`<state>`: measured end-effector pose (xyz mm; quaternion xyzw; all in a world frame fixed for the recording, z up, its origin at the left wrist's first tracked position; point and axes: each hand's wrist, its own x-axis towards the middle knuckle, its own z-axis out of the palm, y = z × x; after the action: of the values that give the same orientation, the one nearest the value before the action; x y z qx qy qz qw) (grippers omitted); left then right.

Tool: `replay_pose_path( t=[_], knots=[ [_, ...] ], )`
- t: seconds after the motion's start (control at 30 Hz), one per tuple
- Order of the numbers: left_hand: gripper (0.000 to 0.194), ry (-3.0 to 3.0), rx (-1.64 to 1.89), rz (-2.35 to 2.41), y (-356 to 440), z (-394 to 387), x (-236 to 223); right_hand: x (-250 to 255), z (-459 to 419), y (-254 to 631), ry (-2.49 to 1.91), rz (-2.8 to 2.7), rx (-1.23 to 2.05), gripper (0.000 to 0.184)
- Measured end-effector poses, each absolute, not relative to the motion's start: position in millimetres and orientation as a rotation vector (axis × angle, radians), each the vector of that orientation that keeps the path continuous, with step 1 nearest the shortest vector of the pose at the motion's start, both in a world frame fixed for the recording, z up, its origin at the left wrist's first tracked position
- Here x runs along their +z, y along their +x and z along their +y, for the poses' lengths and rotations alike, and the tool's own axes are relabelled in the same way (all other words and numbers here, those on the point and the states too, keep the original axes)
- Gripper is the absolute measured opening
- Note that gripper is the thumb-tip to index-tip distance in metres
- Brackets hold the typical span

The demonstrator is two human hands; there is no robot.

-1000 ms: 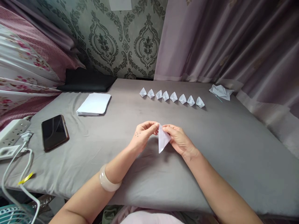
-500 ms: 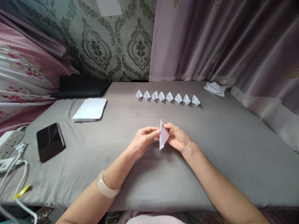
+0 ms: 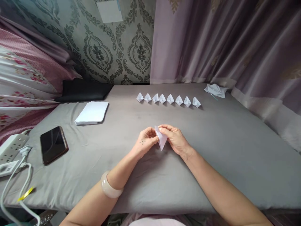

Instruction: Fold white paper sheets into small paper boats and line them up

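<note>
A small folded white paper piece is pinched between both hands just above the grey cloth-covered table. My left hand, with a pale bangle on the wrist, grips its left side with closed fingers. My right hand holds its right side, fingers curled round it. Beyond the hands, a row of several small folded white paper boats stands on the cloth.
A stack of white sheets lies at the back left, with a black flat case behind it. A dark phone and a white power strip with cables sit at the left edge. Crumpled paper lies far right by the curtain.
The folded paper has been turned and lowered toward the table, and both hands have closed in more tightly around it.
</note>
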<state>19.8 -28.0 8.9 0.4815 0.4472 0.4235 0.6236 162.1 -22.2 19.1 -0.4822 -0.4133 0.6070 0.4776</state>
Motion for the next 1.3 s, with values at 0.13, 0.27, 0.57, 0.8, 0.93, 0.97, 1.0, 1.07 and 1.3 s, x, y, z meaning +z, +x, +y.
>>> replay_pose_path(
  t=[0.13,0.27,0.57,0.8,0.93,0.97,1.0,1.07,1.3],
  knots=[
    [0.015,1.093,1.172,1.175,20,-25,10,21,-29,160,-1.178,-1.527,1.013,0.046],
    [0.010,1.144,1.282,1.199,20,-25,8,10,-35,153,-1.141,-1.799,0.711,0.070],
    [0.007,1.588,1.279,1.301,26,-40,9,-3,-34,152,-1.267,-1.726,0.227,0.026],
    [0.030,1.684,1.326,1.339,26,-40,6,3,-41,152,-1.167,-1.765,0.078,0.018],
    [0.048,1.680,1.282,1.201,22,-38,7,5,-45,149,-1.159,-1.832,-0.004,0.023],
    [0.047,1.673,1.289,1.204,22,-37,8,6,-46,149,-1.170,-1.836,-0.020,0.022],
    [0.044,1.673,1.304,1.225,21,-37,8,8,-47,148,-1.186,-1.833,-0.037,0.020],
    [0.033,1.694,1.337,1.287,21,-37,9,11,-49,147,-1.218,-1.826,-0.083,0.014],
    [0.010,1.788,1.472,1.453,23,-37,7,17,-50,145,-1.230,-1.863,-0.299,0.010]
  ],
)
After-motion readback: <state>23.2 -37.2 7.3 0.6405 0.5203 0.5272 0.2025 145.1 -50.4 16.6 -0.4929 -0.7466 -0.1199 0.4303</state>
